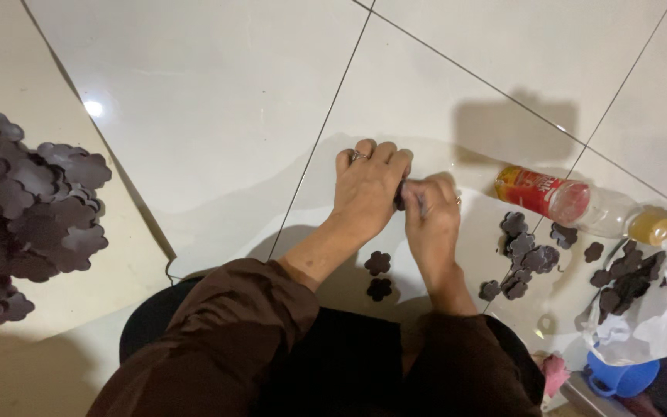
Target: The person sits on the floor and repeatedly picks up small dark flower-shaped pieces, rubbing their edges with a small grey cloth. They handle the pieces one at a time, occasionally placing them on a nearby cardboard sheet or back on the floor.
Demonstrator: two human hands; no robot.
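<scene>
Left hand point(366, 188) and right hand point(429, 210): together pinching one dark flower-shaped piece point(400, 194). Two loose pieces point(378, 275) below on tiled floor point(218, 100); plastic bottle point(580, 202) lying right.

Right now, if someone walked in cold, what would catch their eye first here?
Probably the two hands at centre, left hand and right hand, pressed together around a small dark flower-shaped piece over the white tiled floor. Next, the big heap of dark flower cutouts at far left, and the clear plastic bottle lying on its side at right among scattered pieces.
</scene>
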